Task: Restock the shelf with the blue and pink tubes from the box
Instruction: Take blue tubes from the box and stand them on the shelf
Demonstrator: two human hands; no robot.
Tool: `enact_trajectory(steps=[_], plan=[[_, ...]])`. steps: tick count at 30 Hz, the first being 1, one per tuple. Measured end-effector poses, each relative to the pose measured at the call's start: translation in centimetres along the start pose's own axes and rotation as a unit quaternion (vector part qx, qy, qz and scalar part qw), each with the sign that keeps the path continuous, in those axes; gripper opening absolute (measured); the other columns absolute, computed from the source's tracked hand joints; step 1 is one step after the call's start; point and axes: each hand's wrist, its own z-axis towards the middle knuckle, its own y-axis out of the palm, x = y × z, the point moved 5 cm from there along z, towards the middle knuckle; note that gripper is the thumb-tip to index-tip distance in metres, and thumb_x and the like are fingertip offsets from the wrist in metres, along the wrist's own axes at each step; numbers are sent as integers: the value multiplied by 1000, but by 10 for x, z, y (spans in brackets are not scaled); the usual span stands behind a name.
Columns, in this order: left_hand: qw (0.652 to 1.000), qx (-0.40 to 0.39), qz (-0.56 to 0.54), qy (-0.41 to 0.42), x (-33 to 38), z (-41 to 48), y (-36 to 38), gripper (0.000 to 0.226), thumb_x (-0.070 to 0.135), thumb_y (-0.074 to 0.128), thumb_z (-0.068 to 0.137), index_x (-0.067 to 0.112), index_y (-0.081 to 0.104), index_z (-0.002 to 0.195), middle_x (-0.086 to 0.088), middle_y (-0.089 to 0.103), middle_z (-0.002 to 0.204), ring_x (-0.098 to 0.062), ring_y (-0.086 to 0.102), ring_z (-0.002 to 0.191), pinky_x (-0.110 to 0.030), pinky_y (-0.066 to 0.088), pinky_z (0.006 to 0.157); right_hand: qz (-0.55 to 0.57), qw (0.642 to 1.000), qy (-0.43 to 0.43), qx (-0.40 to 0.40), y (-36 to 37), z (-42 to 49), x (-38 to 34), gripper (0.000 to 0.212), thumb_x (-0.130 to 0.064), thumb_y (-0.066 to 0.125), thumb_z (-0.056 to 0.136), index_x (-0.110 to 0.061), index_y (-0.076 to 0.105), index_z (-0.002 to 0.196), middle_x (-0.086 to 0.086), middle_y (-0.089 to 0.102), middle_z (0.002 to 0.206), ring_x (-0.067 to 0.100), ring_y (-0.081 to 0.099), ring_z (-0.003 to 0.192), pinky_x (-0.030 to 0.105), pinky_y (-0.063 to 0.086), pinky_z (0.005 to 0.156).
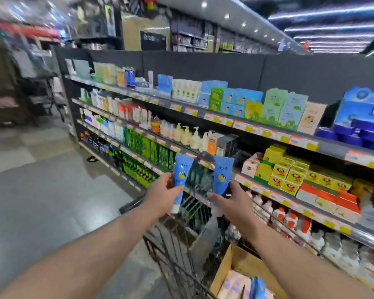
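Left fingers [171, 180]: wrapped round the lower half of a blue tube, thumb across its front; a firm grasp.
Right fingers [214, 196]: clasped on the lower end of a second blue tube, thumb in front.
Left tube [180, 175]: upright, white cap down, flat crimped end up, print facing the person.
Right tube [222, 175]: the same way up, leaning slightly to the right, well apart from the left tube.
Left hand [162, 196]: raised in front of the shelf edge, above the cart.
Right hand [235, 199]: level with the left hand, nearer the shelf.
Cart [171, 244]: black wire, under both arms, just beside the shelf.
Box [242, 262]: cardboard, open, in the cart; pink tubes [233, 283] and more blue tubes [259, 287] lie in it.
Shelf [268, 186]: several stocked tiers with price tags; a dark gap [241, 157] shows just right of the right tube.
Step, as I judge it: bringing the pair to the shelf; neither tube is set down yet.
Doing it well: find the matching row first, which I cannot make out here. Place one tube at a time, cap down, print outward, and push it back against its neighbours.
Risk: tubes standing on narrow caps may topple, so steady each before letting go.
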Motion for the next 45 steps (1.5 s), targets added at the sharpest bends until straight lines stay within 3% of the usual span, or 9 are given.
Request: enact_trajectory(steps=[4,7,12,21,25,29,32,40,45], plan=[[999,46,13,14,-9,26,-115,22,14,62,87,10,59,108,-11,66,101,-31,62,95,-46,50,88,4,1000,-21,3,88,25,-62,28,-25,73,79,-17,57,100,-5,59,82,11,55,70,23,42,57],[995,86,41,33,-17,46,-194,17,15,62,86,12,59,102,-10,63,93,-31,60,90,-46,47,85,32,999,-36,-12,153,38,-105,24,-23,72,80,-15,57,97,-2,61,82,17,56,73,27,42,61],[994,91,36,49,-25,78,-263,17,26,61,82,16,61,96,-14,65,91,-33,61,86,-51,49,82,31,997,-59,-29,224,58,-150,21,-27,69,84,-17,57,97,4,63,89,20,57,73,29,43,63],[995,60,6,81,-28,162,-285,10,18,57,91,20,56,100,-17,63,101,-32,60,93,-42,47,80,51,994,-77,-49,264,135,-182,21,-22,63,89,-27,54,107,-7,61,96,7,58,80,20,43,60],[995,53,17,78,-32,216,-296,11,16,56,92,24,56,99,-8,62,96,-29,60,94,-42,49,84,79,993,-77,-27,288,200,-180,25,-20,68,85,-19,59,109,-4,62,93,7,58,77,20,44,59],[994,74,22,80,-23,277,-312,16,13,55,92,15,56,107,3,59,88,-9,56,76,-17,43,60,96,993,-62,-26,314,266,-183,32,-23,71,82,-19,61,112,0,65,101,16,62,86,34,51,75],[993,77,13,86,-16,316,-319,19,10,54,92,12,57,110,7,57,84,-3,54,72,-9,40,53,106,992,-66,-34,327,308,-192,33,-24,71,83,-19,59,113,-6,61,94,16,61,85,32,46,71],[995,60,3,78,-38,409,-326,22,12,55,92,14,56,114,1,60,92,-10,56,79,-19,43,63,97,993,-60,-34,357,385,-189,29,-20,70,84,-19,58,110,-6,60,89,9,59,75,20,45,59],[996,12,-15,88,-54,473,-323,19,13,55,92,16,54,110,-2,61,98,-10,58,82,-18,44,63,51,998,-44,10,373,432,-179,28,-22,71,83,-23,55,106,-4,62,93,15,59,80,31,50,69]])
